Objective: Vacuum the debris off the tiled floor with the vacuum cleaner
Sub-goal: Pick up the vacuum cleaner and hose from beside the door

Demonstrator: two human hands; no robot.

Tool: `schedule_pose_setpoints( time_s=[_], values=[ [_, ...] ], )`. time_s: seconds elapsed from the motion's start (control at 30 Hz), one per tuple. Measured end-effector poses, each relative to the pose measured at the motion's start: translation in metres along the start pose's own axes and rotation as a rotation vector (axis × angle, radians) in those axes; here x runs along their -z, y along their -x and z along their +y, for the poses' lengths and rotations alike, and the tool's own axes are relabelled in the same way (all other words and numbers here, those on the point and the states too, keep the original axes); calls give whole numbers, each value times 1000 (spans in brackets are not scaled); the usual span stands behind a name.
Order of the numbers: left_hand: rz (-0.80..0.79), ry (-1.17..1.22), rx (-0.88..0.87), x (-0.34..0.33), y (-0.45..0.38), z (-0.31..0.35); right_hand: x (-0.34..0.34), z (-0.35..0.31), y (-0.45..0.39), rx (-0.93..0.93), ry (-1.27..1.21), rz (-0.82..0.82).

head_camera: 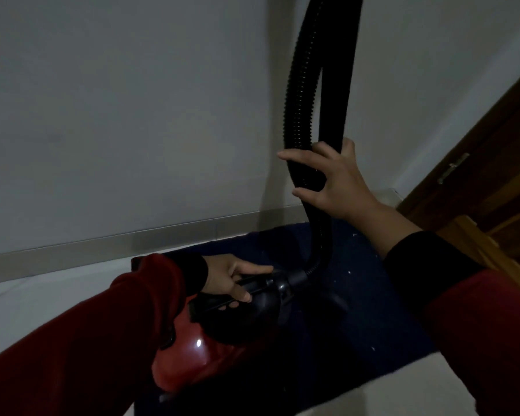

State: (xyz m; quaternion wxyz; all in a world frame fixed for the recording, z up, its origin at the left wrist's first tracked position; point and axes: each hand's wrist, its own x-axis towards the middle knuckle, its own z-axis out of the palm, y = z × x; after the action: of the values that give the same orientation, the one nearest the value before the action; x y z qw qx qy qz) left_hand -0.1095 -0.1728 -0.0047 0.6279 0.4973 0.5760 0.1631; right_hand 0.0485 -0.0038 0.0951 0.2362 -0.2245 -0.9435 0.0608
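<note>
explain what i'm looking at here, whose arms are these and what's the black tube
It is one picture from a camera worn on a person's head, looking down at their own red-sleeved arms. The left hand grips the black handle of a red vacuum cleaner. The right hand holds its black ribbed hose, which runs between thumb and fingers and rises out of view. Beneath lies a dark blue mat flecked with white specks, on a pale floor beside a wall.

Home interior, dim room corner
Plain white wall point(117, 115) with grey skirting point(102, 244); wooden door point(493, 145) far right, lever handle point(452, 168); dark blue rug point(373, 295) on pale floor point(27, 310)
</note>
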Motion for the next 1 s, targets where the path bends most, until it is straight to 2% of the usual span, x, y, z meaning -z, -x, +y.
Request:
schedule_pose_setpoints(
  time_s=[0.23, 0.37, 0.5, 0.67, 0.8, 1.0],
  values=[
    [-20, -94, 54, 10, 74, 100, 81, -53, -37, 43, 124, -80],
    [-33, -81, 50, 5, 148, 153, 143, -109, -60, 80, 133, -125],
    [4, -75, 24, -12, 226, 185, 196, -171, -64, 39, 75, -237],
    [20, -105, 25, -57, 328, 185, 237, -267, -31, -39, -68, -378],
    [24, -162, 46, -107, 408, 164, 256, -351, 10, -45, -117, -405],
    [57, -109, 103, -167, 507, 128, 260, -458, 68, -25, -116, -433]
  ],
)
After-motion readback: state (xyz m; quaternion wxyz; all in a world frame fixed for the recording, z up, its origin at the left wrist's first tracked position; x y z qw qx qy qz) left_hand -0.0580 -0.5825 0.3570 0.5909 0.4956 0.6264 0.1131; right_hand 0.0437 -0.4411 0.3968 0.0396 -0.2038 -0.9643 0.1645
